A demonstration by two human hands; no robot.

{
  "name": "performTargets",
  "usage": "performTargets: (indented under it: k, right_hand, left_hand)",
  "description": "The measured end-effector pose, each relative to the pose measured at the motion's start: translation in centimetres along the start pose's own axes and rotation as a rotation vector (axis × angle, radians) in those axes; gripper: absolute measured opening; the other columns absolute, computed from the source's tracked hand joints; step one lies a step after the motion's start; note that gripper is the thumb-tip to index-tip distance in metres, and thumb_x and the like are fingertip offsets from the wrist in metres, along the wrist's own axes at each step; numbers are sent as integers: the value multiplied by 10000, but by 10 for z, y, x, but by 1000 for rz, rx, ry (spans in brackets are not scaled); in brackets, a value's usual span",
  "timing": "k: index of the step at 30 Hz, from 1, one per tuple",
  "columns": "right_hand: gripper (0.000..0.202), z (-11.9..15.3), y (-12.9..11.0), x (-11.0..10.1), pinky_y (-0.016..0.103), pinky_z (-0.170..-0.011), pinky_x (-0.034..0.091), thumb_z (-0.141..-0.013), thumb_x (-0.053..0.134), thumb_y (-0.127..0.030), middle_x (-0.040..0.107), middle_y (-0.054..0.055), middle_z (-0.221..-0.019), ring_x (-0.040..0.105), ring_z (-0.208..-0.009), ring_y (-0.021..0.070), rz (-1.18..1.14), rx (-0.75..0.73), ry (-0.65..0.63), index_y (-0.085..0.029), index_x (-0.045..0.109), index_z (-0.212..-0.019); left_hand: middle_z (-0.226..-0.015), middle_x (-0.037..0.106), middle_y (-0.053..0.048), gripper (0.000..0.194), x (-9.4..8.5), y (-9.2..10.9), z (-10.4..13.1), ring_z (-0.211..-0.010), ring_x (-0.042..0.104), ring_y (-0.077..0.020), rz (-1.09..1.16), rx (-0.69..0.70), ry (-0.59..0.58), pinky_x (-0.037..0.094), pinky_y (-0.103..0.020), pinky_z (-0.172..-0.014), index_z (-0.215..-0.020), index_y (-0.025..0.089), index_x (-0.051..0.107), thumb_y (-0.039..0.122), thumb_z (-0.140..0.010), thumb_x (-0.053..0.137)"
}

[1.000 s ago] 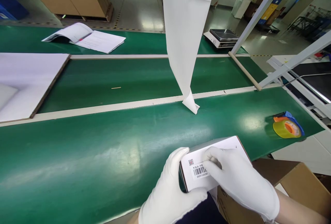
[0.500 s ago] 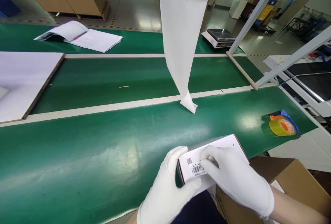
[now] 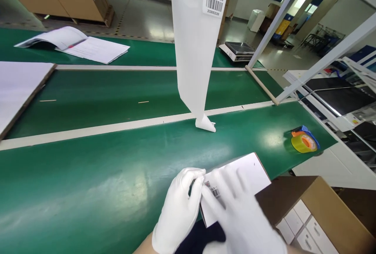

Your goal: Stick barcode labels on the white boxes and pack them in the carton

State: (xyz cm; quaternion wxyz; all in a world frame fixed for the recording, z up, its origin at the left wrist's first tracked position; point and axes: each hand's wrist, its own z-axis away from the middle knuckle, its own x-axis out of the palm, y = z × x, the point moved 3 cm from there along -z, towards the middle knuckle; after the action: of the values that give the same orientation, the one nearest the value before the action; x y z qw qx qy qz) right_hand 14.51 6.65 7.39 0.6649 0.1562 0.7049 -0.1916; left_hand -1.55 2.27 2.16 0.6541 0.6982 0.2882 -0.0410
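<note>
Both my hands wear white gloves. My left hand grips the near left end of a small white box at the front edge of the green table. My right hand lies flat over the barcode label on the box's end, fingers spread and blurred, covering most of it. A long white strip of label backing hangs down from above; barcode labels are stuck near its top, and its curled end rests on the table just beyond the box.
A brown carton with several white boxes inside stands at the lower right. A yellow tape dispenser lies on the table's right side. Open papers, a scale and a white board sit farther off.
My right hand has slid across the label toward the left and now covers more of it. The view has tilted up and right, showing more of the carton.
</note>
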Motion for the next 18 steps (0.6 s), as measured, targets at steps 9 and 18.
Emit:
performTargets:
  k: [9, 18]
  right_hand:
    - [889, 30, 11, 2, 739, -1144, 256, -793, 784, -587, 426, 317, -1564, 266, -1465, 577, 91, 232, 115, -35, 541, -1446]
    - [1060, 8, 18, 2, 659, -1216, 116, -828, 752, -635, 265, 322, -1648, 235, -1472, 538, 75, 171, 20, 6, 338, -1564]
  left_hand:
    - [-1092, 766, -25, 318, 1, -5, -2, -1050, 713, -225, 20, -75, -11, 578, -403, -936, -1040, 256, 740, 420, -1026, 469]
    - [-1190, 780, -10, 451, -4, -24, -1, -1095, 747, -269, -82, -174, -50, 639, -426, -954, -1084, 310, 754, 578, -987, 404]
